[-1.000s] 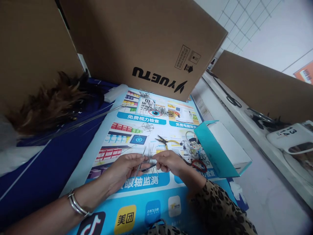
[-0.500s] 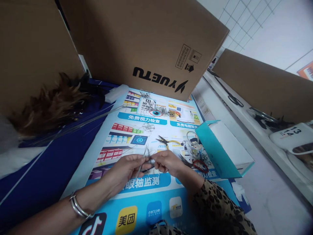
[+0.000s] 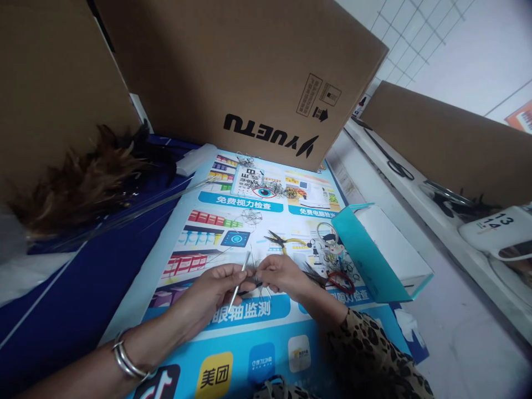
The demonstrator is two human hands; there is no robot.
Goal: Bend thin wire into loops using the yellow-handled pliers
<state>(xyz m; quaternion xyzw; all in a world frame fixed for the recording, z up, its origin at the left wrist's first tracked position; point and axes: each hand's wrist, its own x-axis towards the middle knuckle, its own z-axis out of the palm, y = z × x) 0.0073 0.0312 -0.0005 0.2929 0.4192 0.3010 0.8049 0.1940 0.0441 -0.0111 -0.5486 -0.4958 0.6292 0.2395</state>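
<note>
My left hand [image 3: 226, 284] grips a slender metal rod [image 3: 235, 297] between thumb and fingers; the rod slants from about 1 o'clock down to 7. My right hand [image 3: 282, 274] meets it, thumb and fingers bent inward at a cluster of thin wires [image 3: 264, 289]. The wires fan out between both sets of fingertips; strands too fine to tell whether the right fingers pinch one.

Left wrist: silver bracelet [image 3: 123, 357]. Right forearm: leopard-print sleeve [image 3: 369, 349].

Positions from here, clock centred between my hands. Yellow-handled pliers [image 3: 286, 240] near, between 1 and 2 o'clock, lying with jaws apart. Red-handled tool [image 3: 341, 281] at 3, its head just beside my right wrist. Past it, toward 2–3, a pile of wire rings [image 3: 336, 259] next to a teal box [image 3: 368, 256]. Wire tangle [image 3: 251, 216] at 12; a larger tangle [image 3: 272, 188] further out. Beneath everything, a printed poster [image 3: 245, 331]. Long thin rods [image 3: 166, 198] between 10 and 11, brown feathers [image 3: 83, 180] at 10. YUETU carton [image 3: 249, 66] stands at 12, lettering inverted.
</note>
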